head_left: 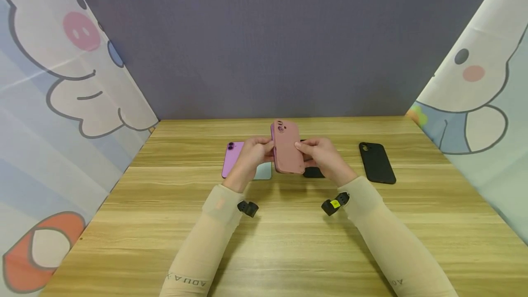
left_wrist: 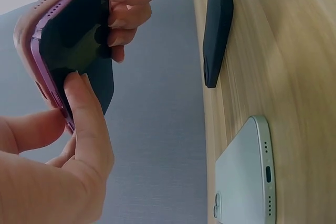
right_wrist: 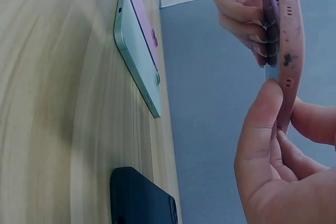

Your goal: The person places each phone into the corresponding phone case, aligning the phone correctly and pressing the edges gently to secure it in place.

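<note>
Hands meet over a wooden table (head_left: 288, 251) – left hand (head_left: 252, 152) and right hand (head_left: 326, 157) both pinch the pink case (head_left: 287, 152), phone inside, at centre; black case (head_left: 376, 162) at 3 o'clock; grey wall (head_left: 280, 35) at 12

Wood-grain table (head_left: 288, 242). Lying flat on it: purple phone (head_left: 232, 158) at left, pale green phone (head_left: 264, 172) just beside it, black case (head_left: 376, 162) right, another black item (head_left: 312, 172) mid-table.
</note>
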